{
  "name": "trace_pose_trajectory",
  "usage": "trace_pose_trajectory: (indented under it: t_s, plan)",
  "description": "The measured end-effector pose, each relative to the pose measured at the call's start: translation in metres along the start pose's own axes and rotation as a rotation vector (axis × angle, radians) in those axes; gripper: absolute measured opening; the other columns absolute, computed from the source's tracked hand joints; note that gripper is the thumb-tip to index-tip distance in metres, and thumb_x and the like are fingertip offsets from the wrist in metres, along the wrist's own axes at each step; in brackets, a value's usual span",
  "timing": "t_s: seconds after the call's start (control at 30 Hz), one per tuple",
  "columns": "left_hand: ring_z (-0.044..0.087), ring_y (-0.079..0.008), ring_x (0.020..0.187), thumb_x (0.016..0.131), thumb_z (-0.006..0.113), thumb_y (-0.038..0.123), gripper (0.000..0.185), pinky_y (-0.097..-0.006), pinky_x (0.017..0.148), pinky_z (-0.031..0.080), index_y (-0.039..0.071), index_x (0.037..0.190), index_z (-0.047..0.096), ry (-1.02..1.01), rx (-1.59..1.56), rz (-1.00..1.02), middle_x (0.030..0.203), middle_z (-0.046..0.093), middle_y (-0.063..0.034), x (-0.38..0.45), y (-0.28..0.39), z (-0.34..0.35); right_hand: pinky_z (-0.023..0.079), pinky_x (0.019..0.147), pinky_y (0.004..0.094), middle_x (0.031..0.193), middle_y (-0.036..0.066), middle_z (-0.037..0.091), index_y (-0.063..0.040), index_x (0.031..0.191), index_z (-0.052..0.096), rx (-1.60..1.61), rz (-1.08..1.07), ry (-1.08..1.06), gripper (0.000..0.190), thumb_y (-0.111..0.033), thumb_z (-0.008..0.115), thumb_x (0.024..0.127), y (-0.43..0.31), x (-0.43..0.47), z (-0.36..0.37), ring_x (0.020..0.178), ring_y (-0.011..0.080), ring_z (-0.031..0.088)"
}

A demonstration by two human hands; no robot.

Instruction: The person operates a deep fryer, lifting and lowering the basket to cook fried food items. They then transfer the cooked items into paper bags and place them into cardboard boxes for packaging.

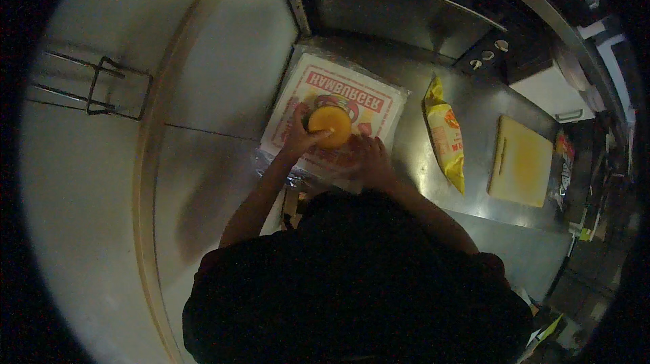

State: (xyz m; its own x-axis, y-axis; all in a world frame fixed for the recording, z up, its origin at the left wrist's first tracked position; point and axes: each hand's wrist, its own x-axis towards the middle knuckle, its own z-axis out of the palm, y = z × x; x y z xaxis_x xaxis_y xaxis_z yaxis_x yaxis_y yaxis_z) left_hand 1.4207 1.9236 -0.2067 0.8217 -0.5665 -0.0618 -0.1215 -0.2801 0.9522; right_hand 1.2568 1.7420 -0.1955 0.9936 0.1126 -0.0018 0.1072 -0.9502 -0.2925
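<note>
My left hand [303,133] grips a round, orange, flat-topped object [332,123], with the thumb lying over its top. Dim light leaves it unsettled what this object is. Beneath it lies a square stack of printed paper hamburger wrappers [388,100], partly in clear plastic film [401,91], with red lettering and a burger picture. On the stack's near right part rests my right hand [375,158], its fingers stretched forward and slightly apart. I see nothing held in it, though its palm side is hidden.
A yellow printed plastic bag [447,138] lies on the stainless steel counter [406,166] to the right. Further right is a yellowish cutting board [520,161]. Dark equipment with knobs [487,54] stands behind. A pale wall [218,69] with a wire holder [119,90] borders the left side.
</note>
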Motion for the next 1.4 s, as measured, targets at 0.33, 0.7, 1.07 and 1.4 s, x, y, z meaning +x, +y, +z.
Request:
trace_pose_trajectory:
  t_s: [0.33,0.7,1.07,1.4]
  plan:
    - [0.038,-0.0267,0.12,0.068,0.078,0.013,0.098,-0.0377,0.1,0.036,0.002,0.138,0.01,-0.104,-0.205,-0.03,0.132,0.032,-0.0163,0.007,0.014,-0.005,0.051,0.073,0.038,0.108,0.009,0.059,-0.01,0.111,0.055,-0.263,-0.534,0.382,0.037,-0.017,0.058,0.074,-0.007,0.008,-0.036,0.097,0.0271,0.058]
    - [0.038,-0.0252,0.122,0.079,0.068,0.022,0.069,-0.0353,0.104,0.027,0.007,0.133,0.026,-0.34,-0.218,0.104,0.13,0.039,-0.0131,0.045,0.022,-0.03,0.046,0.082,0.0384,0.102,0.006,0.061,-0.01,0.091,0.063,0.378,-0.239,0.429,0.019,-0.026,0.061,0.081,0.006,0.125,-0.049,0.097,0.0278,0.056]
    - [0.04,-0.0246,0.12,0.077,0.066,0.021,0.048,-0.037,0.1,0.032,0.005,0.119,0.05,-0.415,-0.005,0.047,0.129,0.041,-0.013,0.06,0.019,-0.079,0.046,0.063,0.0319,0.077,0.017,0.061,0.002,0.087,0.061,0.696,-0.015,0.274,0.02,-0.013,0.068,0.077,0.021,0.171,-0.016,0.068,0.0219,0.057]
    - [0.048,-0.0395,0.109,0.078,0.061,0.023,0.052,-0.0428,0.092,0.041,-0.006,0.118,0.044,0.059,1.196,0.447,0.121,0.044,-0.0271,0.003,0.062,0.02,0.043,0.073,0.0262,0.092,0.001,0.05,-0.006,0.096,0.054,1.22,-0.093,0.158,0.031,-0.002,0.072,0.071,0.047,0.205,0.013,0.086,0.0101,0.047]
